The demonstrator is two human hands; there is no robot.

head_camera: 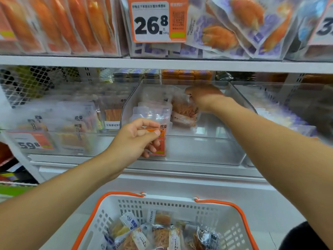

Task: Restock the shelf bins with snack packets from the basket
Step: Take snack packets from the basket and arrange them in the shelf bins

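1. Clear shelf bin (pixel 207 150): a row of upright snack packets (pixel 153 114) along its left wall, an orange-filled packet (pixel 183 112) toward the back.
2. White, orange-rimmed basket (pixel 180 206): jumbled packets (pixel 162 235) inside.

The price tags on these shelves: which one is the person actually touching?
The small orange tag on the front of the middle clear bin: the left hand pinches it. The 26.8 tag above and the 59.8 tag hang untouched.

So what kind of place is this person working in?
Most likely a snack aisle in a shop. Clear shelf bins hold sealed snack packets, an orange price tag reads 26.8, and a white shopping basket with orange handles sits below with more packets.
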